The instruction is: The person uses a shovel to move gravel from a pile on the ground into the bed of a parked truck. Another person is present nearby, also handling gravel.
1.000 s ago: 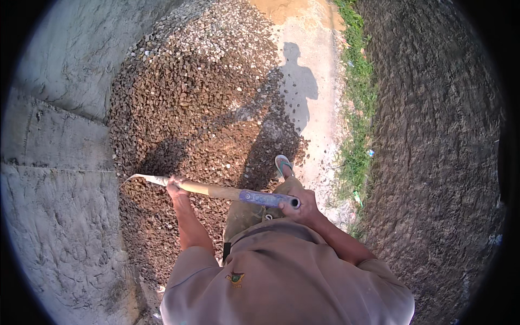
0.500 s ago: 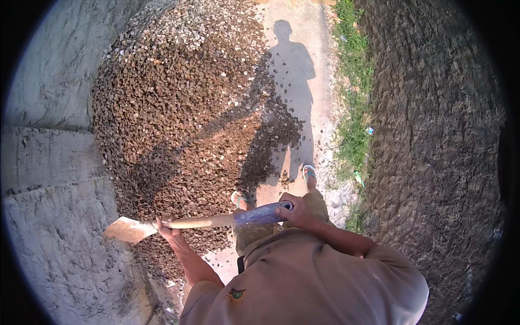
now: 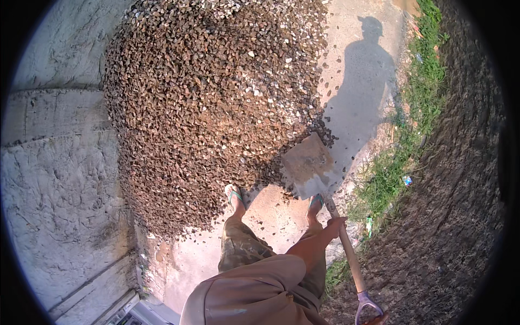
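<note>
A shovel with a wooden shaft [image 3: 351, 257] slants across the lower right. Wrapped round the shaft near the blade is my left hand [image 3: 336, 222], its arm reaching across my body. My right hand [image 3: 378, 319], partly cut off by the lower edge, grips the purple D-shaped handle [image 3: 367, 304]. The wide metal shovel blade [image 3: 309, 162], stained brown with a paler base, is at the right edge of the gravel pile [image 3: 211, 114], in front of my right foot. Its surface carries no heap of stones.
A rough grey wall [image 3: 59, 200] borders the pile on the left. My sandalled feet [image 3: 234, 196] stand on the concrete path [image 3: 276, 216]. Right of it run a grass strip [image 3: 398, 168] with bits of litter and a dark rough surface [image 3: 466, 189]. My shadow falls on the path ahead.
The shovel has swung from the left, by the wall, round to the right, its blade now low beside the pile's right edge. Both hands moved with it, and my view shifted left.
</note>
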Tool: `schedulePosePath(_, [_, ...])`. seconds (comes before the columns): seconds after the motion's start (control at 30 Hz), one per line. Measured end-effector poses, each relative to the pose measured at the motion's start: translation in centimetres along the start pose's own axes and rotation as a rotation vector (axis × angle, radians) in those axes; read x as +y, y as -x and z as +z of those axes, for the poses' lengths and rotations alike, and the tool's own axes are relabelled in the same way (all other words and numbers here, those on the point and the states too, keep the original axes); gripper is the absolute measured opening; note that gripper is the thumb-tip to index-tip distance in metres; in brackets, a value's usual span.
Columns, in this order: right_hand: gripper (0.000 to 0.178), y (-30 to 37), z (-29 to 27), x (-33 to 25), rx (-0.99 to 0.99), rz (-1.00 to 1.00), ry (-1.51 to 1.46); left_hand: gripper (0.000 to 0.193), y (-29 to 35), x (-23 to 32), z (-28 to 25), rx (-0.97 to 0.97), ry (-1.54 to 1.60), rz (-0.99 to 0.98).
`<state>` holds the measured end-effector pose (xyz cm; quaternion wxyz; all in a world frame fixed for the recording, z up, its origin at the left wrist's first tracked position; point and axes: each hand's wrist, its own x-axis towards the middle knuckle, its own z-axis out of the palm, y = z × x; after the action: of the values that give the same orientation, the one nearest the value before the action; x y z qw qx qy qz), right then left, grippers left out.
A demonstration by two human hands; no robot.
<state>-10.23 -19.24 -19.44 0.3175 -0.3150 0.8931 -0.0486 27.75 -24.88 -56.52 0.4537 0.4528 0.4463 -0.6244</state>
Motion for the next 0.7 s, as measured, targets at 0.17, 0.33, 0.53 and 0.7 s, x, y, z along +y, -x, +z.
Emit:
schedulePosePath(0.17, [0.037, 1.7, 18.7, -15.0, 0.03, 0.185, -0.376, 0.017, -4.2, 15.6, 0.4, -0.095, 0.054, 0.188])
schedulePosePath(0.33, [0.039, 6.1, 24.7, -28.9, -0.054, -0.33, -0.297, 0.012, 1.7, 29.3, 1.2, -0.261, 0.388, 0.363])
schedulePosePath(0.53, [0.043, 11.9, 24.0, -32.8, -0.064, -0.402, -0.205, 0.012, 9.1, 33.2, -0.8, -0.057, 0.437, 0.406])
schedulePosePath(0.7, [0.042, 16.7, 26.3, -26.1, -0.315, -0.112, -0.222, 0.015, 12.1, 34.5, -11.8, 0.049, 0.396, 0.466])
